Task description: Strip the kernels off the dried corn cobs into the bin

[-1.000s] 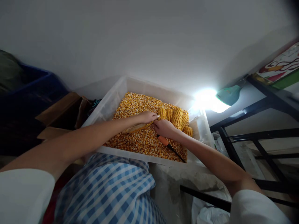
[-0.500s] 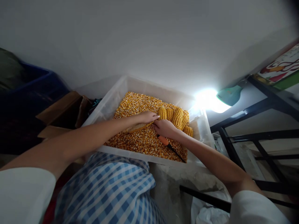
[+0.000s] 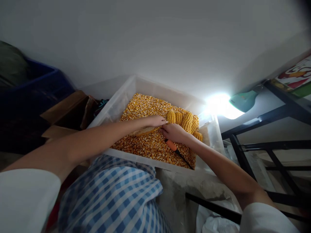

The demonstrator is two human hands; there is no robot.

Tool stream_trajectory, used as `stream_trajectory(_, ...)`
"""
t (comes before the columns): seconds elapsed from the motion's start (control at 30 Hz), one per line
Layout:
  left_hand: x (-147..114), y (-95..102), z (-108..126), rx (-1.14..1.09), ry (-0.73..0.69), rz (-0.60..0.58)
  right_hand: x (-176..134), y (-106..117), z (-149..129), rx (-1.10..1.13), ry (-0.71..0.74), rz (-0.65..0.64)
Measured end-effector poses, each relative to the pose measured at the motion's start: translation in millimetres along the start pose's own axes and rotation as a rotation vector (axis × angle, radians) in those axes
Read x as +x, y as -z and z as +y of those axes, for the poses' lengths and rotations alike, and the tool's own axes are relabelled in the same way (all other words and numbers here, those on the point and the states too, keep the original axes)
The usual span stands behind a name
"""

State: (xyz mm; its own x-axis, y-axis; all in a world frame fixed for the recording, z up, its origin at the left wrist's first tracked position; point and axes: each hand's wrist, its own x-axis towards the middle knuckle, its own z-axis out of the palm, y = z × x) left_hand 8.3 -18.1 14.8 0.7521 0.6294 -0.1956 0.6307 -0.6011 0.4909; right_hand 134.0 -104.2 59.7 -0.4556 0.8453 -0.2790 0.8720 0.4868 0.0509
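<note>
My left hand is closed around a partly stripped corn cob, whose bare pale side shows below my wrist. My right hand meets it at the cob's right end, fingers curled and pressed against the cob; the exact grip is hidden. Both hands are over a translucent plastic bin that holds loose corn kernels. Just below my right hand lies a tool with an orange handle and a thin dark shaft, resting on the kernels. Several full corn cobs are heaped to the right of my hands.
A lit lamp with a green housing hangs at the bin's right, near a black metal frame. Left of the bin are an open cardboard box and a blue crate. A blue checkered cloth covers my lap.
The view has shifted slightly, so the scene sits a little farther right. Both hands stay together on the cob, with hardly any visible movement relative to the bin.
</note>
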Motion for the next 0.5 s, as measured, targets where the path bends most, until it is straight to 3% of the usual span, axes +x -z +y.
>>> stream_trajectory(0.5, -7, -0.1, 11, -0.079, -0.012, -0.021, -1, -1, -3, -0.021, 0.091, -0.136)
